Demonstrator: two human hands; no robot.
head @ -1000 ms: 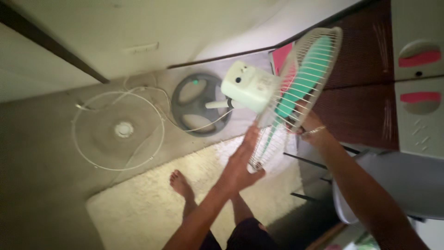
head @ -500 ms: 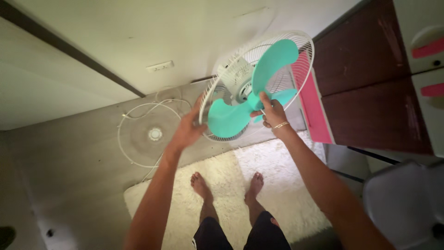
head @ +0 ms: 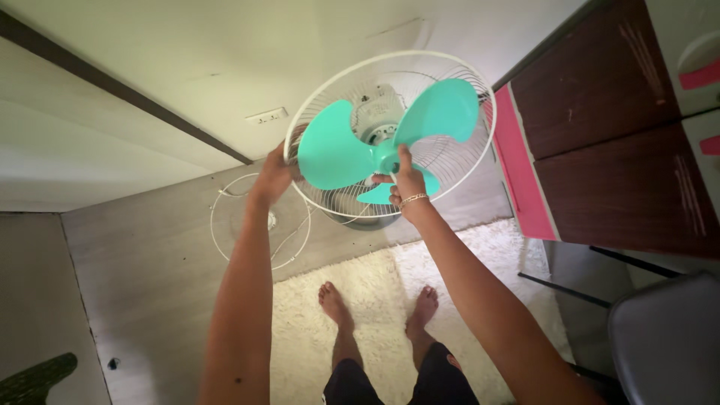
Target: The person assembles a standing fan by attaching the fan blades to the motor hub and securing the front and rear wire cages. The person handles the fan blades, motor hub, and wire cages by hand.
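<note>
Fingers point(head: 403, 154) of your right hand point(head: 406, 182) – closed on the hub point(head: 386, 160) at the centre of the teal blade point(head: 330, 154), thumb and fingertips pinched around it, a thin bracelet point(head: 412, 199) at the wrist. Fingers of your left hand point(head: 274, 176) – curled over the left edge of the white rear guard point(head: 390, 54), clamped on its wire rim.

Fan head: held up in front of you at arm's length, open face toward you, no front cover on it. The three-lobed blade sits inside the rear guard, with the pale motor housing point(head: 379, 112) showing through the wires behind.

Step in hand, as it appears: work at the blade's centre, one hand bracing the guard while the other grips the hub. Any turn or pull at the hub calls for your left hand to hold the rim firm, so that the head does not swing with it.

Below, on the grey floor:
- front grille point(head: 213, 225), a detached white wire ring lying flat, beneath your left forearm
- fan base point(head: 360, 221), grey and round, partly hidden by the guard
- rug point(head: 360, 277), cream and shaggy, both your bare feet on it

To the right: brown cabinet point(head: 600, 112) with a pink edge, and a grey chair point(head: 667, 337) at the lower corner. A wall socket point(head: 268, 115) sits low on the pale wall.
</note>
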